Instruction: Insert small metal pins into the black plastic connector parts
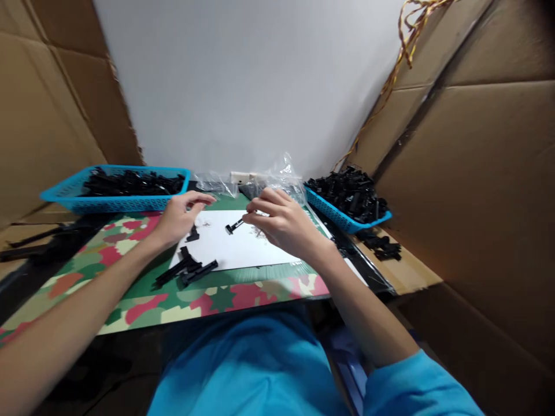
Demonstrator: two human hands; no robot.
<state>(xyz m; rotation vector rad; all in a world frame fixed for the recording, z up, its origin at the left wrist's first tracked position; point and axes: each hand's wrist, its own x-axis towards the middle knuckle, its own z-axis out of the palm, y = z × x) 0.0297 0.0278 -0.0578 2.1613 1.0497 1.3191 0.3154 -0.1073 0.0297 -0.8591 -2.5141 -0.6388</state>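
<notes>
My right hand (281, 224) is over the white sheet (225, 251), its fingers pinched at one end of a small black plastic part (235, 226). The part points left, with a wider head at its free end. My left hand (178, 218) hovers at the sheet's left edge, fingers stretched to the right, with nothing visible in it. Just below it lies another black piece (193, 234). Nearer to me, several longer black plastic parts (186, 268) lie in a loose pile. Tiny bits (259, 232) are scattered on the sheet, partly hidden by my right hand.
A blue basket (117, 203) of black parts stands at the back left, and another heaped blue basket (332, 212) at the right. Clear plastic bags (281, 179) lie at the back. Cardboard walls (485, 173) flank the table. More black parts (381, 245) lie beside the right basket.
</notes>
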